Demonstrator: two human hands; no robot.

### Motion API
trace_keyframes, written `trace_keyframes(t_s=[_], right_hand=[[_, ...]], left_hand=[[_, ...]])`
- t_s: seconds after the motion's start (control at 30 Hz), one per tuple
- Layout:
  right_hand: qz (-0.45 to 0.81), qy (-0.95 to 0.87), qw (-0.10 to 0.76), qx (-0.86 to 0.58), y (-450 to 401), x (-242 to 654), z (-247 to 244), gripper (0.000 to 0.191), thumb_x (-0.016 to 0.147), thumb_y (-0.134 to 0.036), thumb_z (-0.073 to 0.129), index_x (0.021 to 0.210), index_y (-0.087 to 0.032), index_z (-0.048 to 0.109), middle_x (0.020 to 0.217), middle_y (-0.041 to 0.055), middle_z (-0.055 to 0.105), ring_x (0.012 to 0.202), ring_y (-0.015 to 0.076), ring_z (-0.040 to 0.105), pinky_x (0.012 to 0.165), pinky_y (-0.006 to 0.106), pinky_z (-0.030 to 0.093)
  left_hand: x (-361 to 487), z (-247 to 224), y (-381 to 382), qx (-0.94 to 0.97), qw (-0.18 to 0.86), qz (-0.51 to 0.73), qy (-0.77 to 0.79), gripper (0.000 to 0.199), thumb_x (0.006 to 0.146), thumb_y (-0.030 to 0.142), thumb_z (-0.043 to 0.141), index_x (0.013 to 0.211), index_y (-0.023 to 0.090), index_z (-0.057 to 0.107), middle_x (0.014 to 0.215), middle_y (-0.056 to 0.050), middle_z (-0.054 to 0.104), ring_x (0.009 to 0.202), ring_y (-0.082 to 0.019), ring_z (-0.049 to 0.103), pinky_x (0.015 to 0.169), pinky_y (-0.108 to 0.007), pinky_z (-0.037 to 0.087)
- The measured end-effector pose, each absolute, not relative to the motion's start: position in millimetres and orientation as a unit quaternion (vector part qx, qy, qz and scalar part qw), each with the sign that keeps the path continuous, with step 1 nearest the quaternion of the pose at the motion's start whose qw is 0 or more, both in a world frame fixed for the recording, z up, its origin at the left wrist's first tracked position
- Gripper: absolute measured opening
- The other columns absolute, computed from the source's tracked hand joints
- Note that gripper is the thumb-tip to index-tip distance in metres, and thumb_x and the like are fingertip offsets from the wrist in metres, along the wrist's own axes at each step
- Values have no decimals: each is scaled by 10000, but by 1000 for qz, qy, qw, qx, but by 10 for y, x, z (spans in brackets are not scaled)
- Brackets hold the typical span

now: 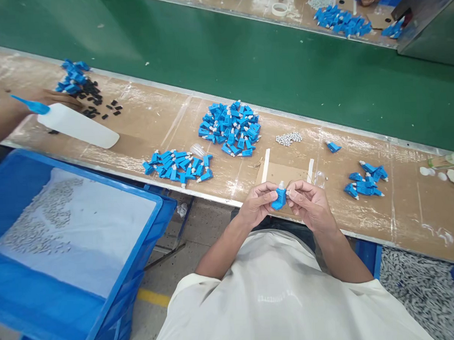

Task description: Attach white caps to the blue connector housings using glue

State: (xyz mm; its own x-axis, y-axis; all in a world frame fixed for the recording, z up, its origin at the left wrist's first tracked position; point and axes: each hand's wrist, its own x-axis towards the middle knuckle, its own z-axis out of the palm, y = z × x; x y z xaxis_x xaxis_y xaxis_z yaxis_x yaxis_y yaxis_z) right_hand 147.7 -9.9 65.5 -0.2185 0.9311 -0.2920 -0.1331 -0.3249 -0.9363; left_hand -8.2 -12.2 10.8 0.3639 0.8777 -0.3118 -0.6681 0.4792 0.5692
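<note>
Crate of blue plastic [99, 177] stands in the head view beside the table [164, 120], roughly at 9 o'clock from the blue part [280, 200] in the person's hands; it holds a white sheet [114, 212] strewn with small grey pieces [41, 220]. Toward 4 o'clock, below the table edge, a blue bin [377, 261] carries a dense mass of greyish pieces [422, 294]. Near 3 o'clock, at the right border, lies a clear container with a white end [445, 160], its contents hard to make out. The blue part is just at the table's near edge, its white tip pointing to 12. Both elbows are bent and the forearms slant inward, wrists close together. The left hand [259, 203] pinches the part's body between thumb and forefinger; the right hand [310, 204] has thumb and forefinger pinching at its right edge, and whether they also grip something tiny cannot be told. Similar parts are heaped at 11 o'clock [231, 129], with a lower spread between 9 and 10 [177, 167], and a pile of small whitish pieces [289, 138] sits just past 12. Toward 6 o'clock, faint lettering [279, 296] on the pale shirt [287, 272] is too blurred to read.
</note>
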Motion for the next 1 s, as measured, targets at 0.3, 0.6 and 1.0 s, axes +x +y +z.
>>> trace_keyframes(t_s=[0.3, 0.6, 1.0], right_hand=[[580, -463, 449, -498, -134, 1432, 607, 351, 794, -524, 816, 799, -190, 710, 667, -2, 602, 534, 105, 509, 434, 228, 440], [506, -478, 473, -541, -158, 1350, 593, 371, 785, -549, 813, 785, -198, 695, 710, 2, 609, 485, 76, 417, 420, 234, 381], [714, -366, 391, -452, -45, 1450, 554, 495, 610, -520, 931, 952, -207, 760, 608, -55, 517, 427, 38, 252, 353, 211, 160]], left_hand=[[-54, 100, -140, 195, 769, 501, 345, 524, 547, 536, 944, 834, 151, 734, 647, 15, 641, 501, -65, 509, 464, -194, 398], [-49, 107, -187, 329, 620, 594, 394, 347, 708, 502, 875, 868, 201, 808, 796, -34, 688, 737, -149, 631, 659, -258, 520], [-95, 245, -167, 249, 737, 527, 342, 454, 587, 553, 928, 722, 150, 769, 683, -15, 636, 590, -94, 534, 555, -232, 450]])
